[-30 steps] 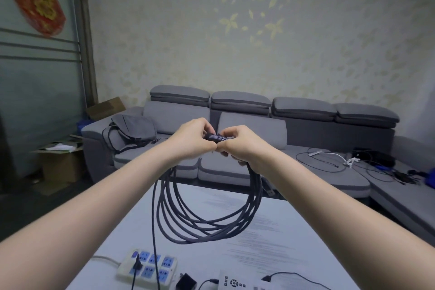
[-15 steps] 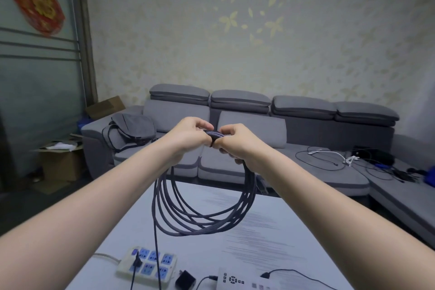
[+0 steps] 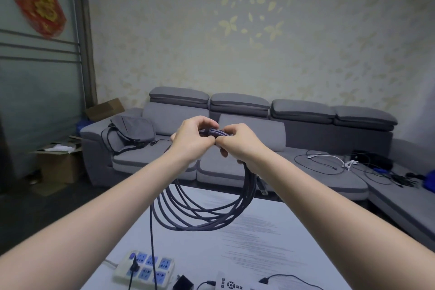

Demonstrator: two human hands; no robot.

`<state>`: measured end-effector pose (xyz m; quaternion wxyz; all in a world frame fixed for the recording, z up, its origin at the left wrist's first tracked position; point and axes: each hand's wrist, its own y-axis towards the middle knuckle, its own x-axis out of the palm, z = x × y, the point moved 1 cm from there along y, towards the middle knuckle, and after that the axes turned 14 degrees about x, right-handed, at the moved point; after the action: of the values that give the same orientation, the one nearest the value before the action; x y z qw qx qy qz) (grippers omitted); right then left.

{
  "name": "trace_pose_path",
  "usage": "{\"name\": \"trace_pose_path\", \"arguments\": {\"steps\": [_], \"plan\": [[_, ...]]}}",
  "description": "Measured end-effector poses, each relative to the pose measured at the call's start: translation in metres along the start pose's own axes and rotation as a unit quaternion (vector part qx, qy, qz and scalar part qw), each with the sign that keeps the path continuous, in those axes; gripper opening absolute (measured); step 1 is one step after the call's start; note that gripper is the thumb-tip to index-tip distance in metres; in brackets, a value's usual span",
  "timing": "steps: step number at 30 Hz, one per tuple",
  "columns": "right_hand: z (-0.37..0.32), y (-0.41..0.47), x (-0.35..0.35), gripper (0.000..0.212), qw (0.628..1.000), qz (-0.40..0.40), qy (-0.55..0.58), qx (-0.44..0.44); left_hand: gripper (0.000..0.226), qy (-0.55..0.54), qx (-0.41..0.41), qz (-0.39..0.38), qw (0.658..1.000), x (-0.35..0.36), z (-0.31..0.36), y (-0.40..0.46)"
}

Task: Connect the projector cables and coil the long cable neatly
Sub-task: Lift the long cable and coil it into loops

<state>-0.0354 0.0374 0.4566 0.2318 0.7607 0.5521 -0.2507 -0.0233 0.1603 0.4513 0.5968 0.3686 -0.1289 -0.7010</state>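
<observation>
Since a second ago the two hands have closed the gap at the top of the coil, knuckles now nearly touching, and the loops swing a touch to the left. The left hand [image 3: 191, 139] curls round the bundled strands on one side, the right hand [image 3: 239, 142] pinches them on the other, and a dark strap looks to cross the bundle between them. The long cable [image 3: 202, 209] hangs as a gathered ring of several braided loops, in the air above the white table [image 3: 270, 238], with one tail dropping straight down toward the power strip [image 3: 146, 266]. It reads as light and springy rather than limp: those loops want to fan apart, so the place to hold is right where every strand crosses, up top. Room is generous under the ring, though that trailing tail runs down among the plugs, and the projector [image 3: 229, 283] at the near edge sits close enough to snag.
</observation>
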Motion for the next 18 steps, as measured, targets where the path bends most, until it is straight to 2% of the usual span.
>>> {"name": "trace_pose_path", "arguments": {"steps": [4,7,9,12,16,18], "plan": [[0.003,0.002,0.003,0.016,1.000,0.008,-0.001,0.009,0.023,-0.008,0.006,0.000,1.000,0.002,0.000,-0.001],[0.005,0.002,0.004,0.015,1.000,0.016,-0.004,0.019,0.026,-0.065,-0.012,-0.006,0.998,0.003,-0.010,0.003],[0.006,0.002,0.005,0.014,0.999,0.028,-0.026,0.008,0.033,-0.099,-0.025,-0.042,0.994,0.000,-0.015,0.006],[0.009,0.002,0.007,0.018,0.997,0.047,-0.056,-0.013,0.035,-0.094,-0.030,-0.113,0.989,-0.009,-0.018,0.011],[0.009,0.002,-0.001,0.013,0.995,0.040,-0.073,-0.052,0.027,-0.114,-0.025,-0.196,0.974,-0.021,-0.017,0.016],[0.009,0.002,-0.004,0.010,0.996,0.021,-0.061,-0.068,0.024,-0.107,-0.019,-0.207,0.972,-0.024,-0.018,0.018]]}}
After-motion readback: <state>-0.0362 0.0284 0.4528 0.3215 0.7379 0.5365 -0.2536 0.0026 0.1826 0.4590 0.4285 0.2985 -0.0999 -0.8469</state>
